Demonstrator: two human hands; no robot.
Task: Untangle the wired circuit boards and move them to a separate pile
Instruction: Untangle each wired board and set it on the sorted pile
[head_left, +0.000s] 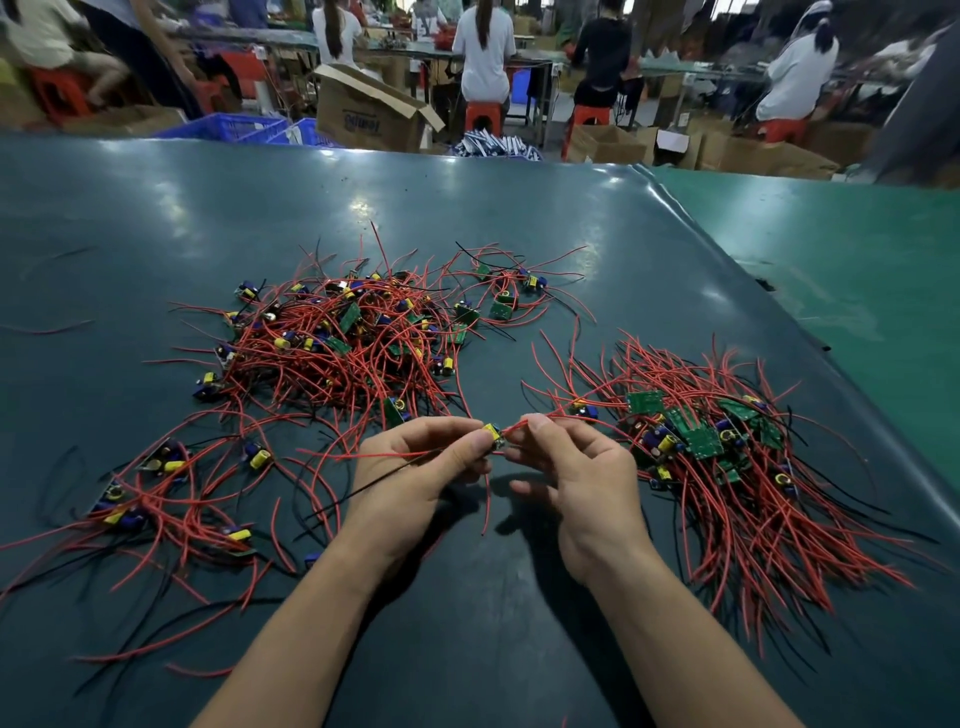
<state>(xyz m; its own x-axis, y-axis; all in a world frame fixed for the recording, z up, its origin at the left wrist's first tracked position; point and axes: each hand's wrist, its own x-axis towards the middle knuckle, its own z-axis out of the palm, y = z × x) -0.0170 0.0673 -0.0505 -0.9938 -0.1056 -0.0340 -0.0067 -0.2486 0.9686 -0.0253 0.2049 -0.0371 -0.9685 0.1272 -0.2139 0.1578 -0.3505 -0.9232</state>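
Your left hand (415, 457) pinches a small circuit board (493, 435) between thumb and forefinger, fingers closed narrow around it; a yellow capacitor shows on top of the board. Your right hand (566, 462) meets it just beside, thumb and forefinger closed on a red wire (558, 411) that runs from the board toward the right. The remaining fingers of that hand curl loosely underneath.

The held board sits above the dark green table mat (467, 208), at centre, between the piles. More red leads and one black lead trail from it across your left hand and down toward you.

Tangled pile (337, 332): far left of centre, dense knot of red wires, green boards, yellow and blue components. A few boards (506, 296) lie loose just to its right.

Sorted pile (711, 441): right of your right hand, boards bunched together at the near-centre end, wires fanning out toward the lower right.

Scattered boards (171, 483) lie at lower left, wires crossing loosely.

Beyond the table edge: cardboard box (369, 111), blue crates (234, 127), seated people at benches with their backs to you.
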